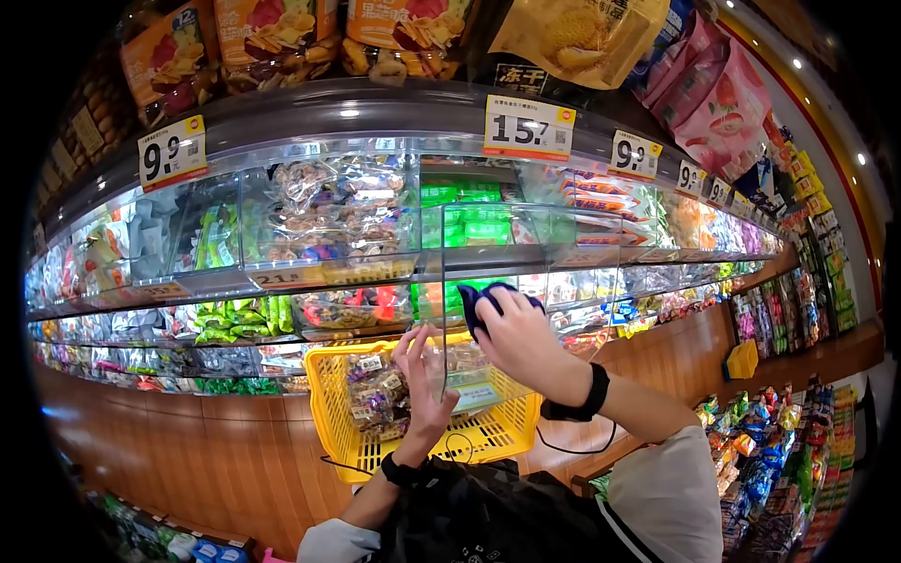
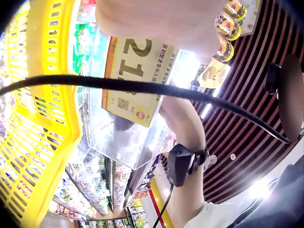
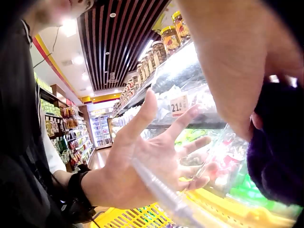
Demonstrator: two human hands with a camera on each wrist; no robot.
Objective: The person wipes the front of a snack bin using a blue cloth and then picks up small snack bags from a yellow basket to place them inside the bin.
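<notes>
Right hand [image 1: 526, 342] grasps purple cloth [image 3: 275, 147], fingers curled; left hand [image 1: 429, 392] released, fingers spread against clear bin [image 2: 137, 152] over yellow basket [image 1: 325, 418].

A ceiling light [image 3: 69, 27] glares white; the head view curves strongly.

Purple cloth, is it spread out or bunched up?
Bunched up: the purple cloth is gathered in the right hand, with crumpled folds showing.

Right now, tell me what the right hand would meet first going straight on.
Likely the wall of the clear bin, with the dark purple cloth held in the right hand touching first; being transparent, the bin makes depth hard to judge.
</notes>
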